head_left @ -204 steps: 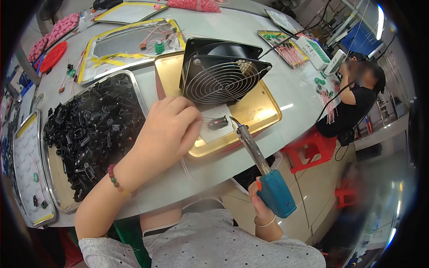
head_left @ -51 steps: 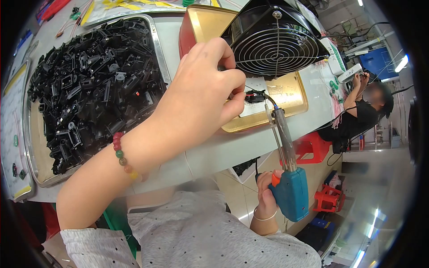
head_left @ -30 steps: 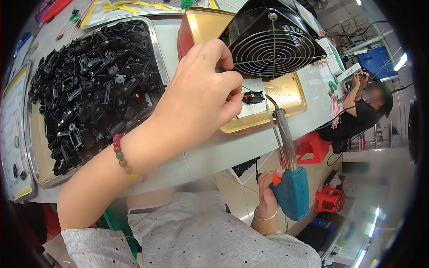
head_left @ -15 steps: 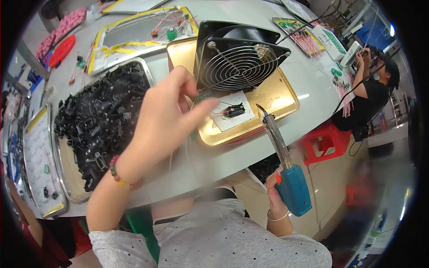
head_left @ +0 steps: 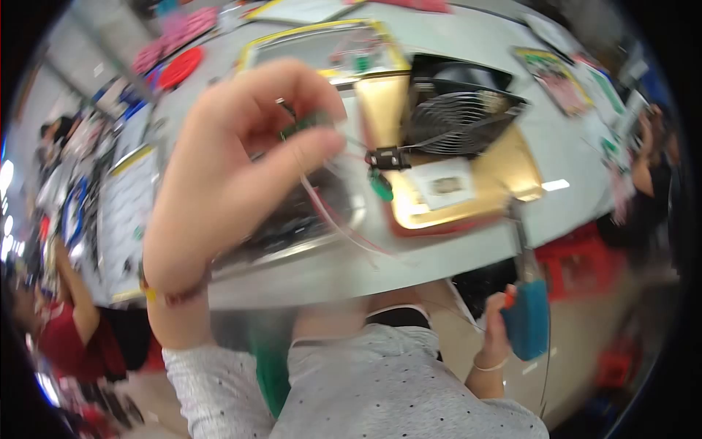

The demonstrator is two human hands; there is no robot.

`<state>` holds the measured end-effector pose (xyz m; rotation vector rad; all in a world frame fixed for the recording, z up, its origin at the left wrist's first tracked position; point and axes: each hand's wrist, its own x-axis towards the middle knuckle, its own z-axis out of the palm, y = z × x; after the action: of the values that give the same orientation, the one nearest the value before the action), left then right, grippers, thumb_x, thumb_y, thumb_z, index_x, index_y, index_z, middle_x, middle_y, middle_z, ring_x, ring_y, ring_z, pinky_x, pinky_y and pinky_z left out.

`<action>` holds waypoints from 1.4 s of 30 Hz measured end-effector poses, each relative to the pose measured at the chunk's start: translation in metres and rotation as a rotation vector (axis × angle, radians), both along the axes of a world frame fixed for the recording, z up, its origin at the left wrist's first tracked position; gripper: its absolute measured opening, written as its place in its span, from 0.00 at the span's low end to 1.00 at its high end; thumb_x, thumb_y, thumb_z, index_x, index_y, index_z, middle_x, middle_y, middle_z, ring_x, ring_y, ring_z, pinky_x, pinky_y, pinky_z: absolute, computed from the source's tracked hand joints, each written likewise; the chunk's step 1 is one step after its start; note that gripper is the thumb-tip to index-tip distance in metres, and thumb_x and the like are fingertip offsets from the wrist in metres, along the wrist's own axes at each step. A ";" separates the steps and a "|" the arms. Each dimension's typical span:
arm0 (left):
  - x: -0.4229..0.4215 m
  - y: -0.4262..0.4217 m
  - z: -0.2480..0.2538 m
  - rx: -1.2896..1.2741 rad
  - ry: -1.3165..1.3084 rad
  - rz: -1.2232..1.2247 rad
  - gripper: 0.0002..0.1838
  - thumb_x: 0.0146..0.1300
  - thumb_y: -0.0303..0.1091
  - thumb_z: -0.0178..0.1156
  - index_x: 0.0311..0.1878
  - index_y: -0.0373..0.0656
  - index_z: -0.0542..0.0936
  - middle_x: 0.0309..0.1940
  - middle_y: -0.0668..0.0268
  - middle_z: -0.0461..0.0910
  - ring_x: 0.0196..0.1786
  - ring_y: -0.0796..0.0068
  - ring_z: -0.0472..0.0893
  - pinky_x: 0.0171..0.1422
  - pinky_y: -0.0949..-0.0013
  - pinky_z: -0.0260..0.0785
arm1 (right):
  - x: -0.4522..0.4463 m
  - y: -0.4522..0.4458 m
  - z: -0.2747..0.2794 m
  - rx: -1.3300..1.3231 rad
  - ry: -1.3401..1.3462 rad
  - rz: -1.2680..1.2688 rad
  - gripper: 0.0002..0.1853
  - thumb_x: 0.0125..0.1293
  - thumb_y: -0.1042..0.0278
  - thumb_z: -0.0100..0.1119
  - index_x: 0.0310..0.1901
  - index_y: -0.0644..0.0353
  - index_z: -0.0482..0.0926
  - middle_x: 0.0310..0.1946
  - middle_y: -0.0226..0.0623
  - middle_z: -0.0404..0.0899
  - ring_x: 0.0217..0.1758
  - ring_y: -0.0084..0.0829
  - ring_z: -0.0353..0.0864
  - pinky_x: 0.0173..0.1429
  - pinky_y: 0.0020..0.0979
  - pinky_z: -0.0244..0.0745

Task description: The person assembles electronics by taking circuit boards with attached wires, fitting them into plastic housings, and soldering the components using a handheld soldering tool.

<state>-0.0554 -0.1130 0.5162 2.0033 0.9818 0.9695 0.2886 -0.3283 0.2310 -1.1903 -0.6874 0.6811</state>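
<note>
My left hand (head_left: 227, 161) is raised over the table, its thumb and fingers pinching a small green circuit board (head_left: 306, 124). Pale and red wires (head_left: 322, 208) trail below the hand. Just right of the fingertips, a small black plastic part (head_left: 389, 158) hangs in the air, seemingly by thin wires, with a green piece (head_left: 380, 186) beneath it. My right hand (head_left: 497, 325) grips the teal handle of a soldering gun (head_left: 528, 318), its blurred tip pointing up near the gold tray's right corner. A white pad (head_left: 444, 183) with a brownish mark lies on the gold tray (head_left: 512, 164).
A black fan with a wire guard (head_left: 457, 121) stands on the gold tray. Behind my left hand is a metal tray of black parts (head_left: 292, 245). A yellow-edged tray (head_left: 252, 55) lies farther back. People sit at both sides, with a red stool (head_left: 581, 263) at right.
The black part has come off the white pad and now hangs beside my left hand. That hand has risen with the circuit board. The whole view has shifted; the soldering gun remains in my right hand.
</note>
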 end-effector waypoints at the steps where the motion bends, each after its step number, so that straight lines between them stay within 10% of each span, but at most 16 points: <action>1: -0.022 0.000 0.003 -0.036 -0.083 0.015 0.10 0.61 0.25 0.62 0.45 0.35 0.76 0.37 0.73 0.75 0.35 0.87 0.73 0.37 0.82 0.65 | -0.002 0.008 0.008 0.043 0.091 0.035 0.29 0.62 0.67 0.60 0.63 0.72 0.67 0.43 0.37 0.72 0.41 0.28 0.71 0.52 0.32 0.68; 8: -0.222 -0.016 0.001 0.036 -0.401 0.582 0.17 0.63 0.27 0.63 0.53 0.34 0.74 0.43 0.65 0.78 0.47 0.71 0.81 0.56 0.70 0.75 | -0.039 0.048 0.075 0.323 -0.322 0.384 0.29 0.62 0.70 0.53 0.65 0.73 0.64 0.26 0.31 0.63 0.26 0.24 0.59 0.33 0.26 0.57; 12: -0.358 -0.048 -0.081 -0.083 -0.832 0.855 0.15 0.63 0.23 0.60 0.52 0.32 0.73 0.44 0.61 0.76 0.50 0.69 0.79 0.56 0.70 0.74 | -0.051 0.054 0.073 0.326 -0.358 0.343 0.30 0.61 0.72 0.51 0.65 0.74 0.63 0.24 0.30 0.62 0.24 0.23 0.57 0.29 0.24 0.52; 19: -0.379 -0.131 -0.159 -0.173 0.161 1.329 0.12 0.59 0.30 0.65 0.44 0.35 0.81 0.40 0.66 0.81 0.38 0.78 0.81 0.39 0.73 0.73 | -0.044 0.064 0.072 0.297 -0.402 0.421 0.30 0.60 0.73 0.48 0.65 0.75 0.63 0.24 0.32 0.62 0.24 0.24 0.56 0.30 0.26 0.53; 24: -0.343 -0.138 -0.149 0.147 0.881 1.263 0.12 0.53 0.33 0.67 0.41 0.44 0.85 0.37 0.54 0.80 0.44 0.58 0.78 0.48 0.59 0.70 | -0.052 0.067 0.080 0.321 -0.411 0.425 0.29 0.61 0.73 0.50 0.65 0.75 0.63 0.25 0.33 0.63 0.24 0.24 0.57 0.30 0.26 0.53; 27: -0.276 -0.125 -0.119 0.447 0.862 1.217 0.11 0.54 0.32 0.66 0.41 0.43 0.83 0.39 0.55 0.80 0.44 0.57 0.78 0.49 0.59 0.70 | -0.056 0.066 0.077 0.301 -0.424 0.365 0.29 0.61 0.72 0.50 0.64 0.75 0.64 0.25 0.32 0.64 0.25 0.24 0.57 0.31 0.26 0.53; 31: -0.169 -0.107 -0.107 0.237 0.545 0.583 0.12 0.54 0.30 0.68 0.42 0.40 0.82 0.39 0.58 0.82 0.43 0.61 0.81 0.45 0.62 0.73 | -0.064 0.064 0.089 0.287 -0.432 0.411 0.28 0.62 0.70 0.52 0.63 0.73 0.64 0.26 0.32 0.64 0.26 0.24 0.58 0.32 0.26 0.54; 42: -0.180 -0.091 -0.139 0.221 0.259 0.972 0.06 0.61 0.23 0.63 0.42 0.35 0.81 0.34 0.66 0.83 0.37 0.79 0.80 0.38 0.76 0.74 | -0.045 0.049 0.081 0.181 -0.338 0.372 0.29 0.62 0.67 0.55 0.62 0.73 0.64 0.35 0.35 0.69 0.34 0.26 0.63 0.40 0.30 0.61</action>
<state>-0.2358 -0.2043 0.3773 1.8197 2.1738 1.3542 0.2436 -0.2790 0.3116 -1.0267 -1.2499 0.7132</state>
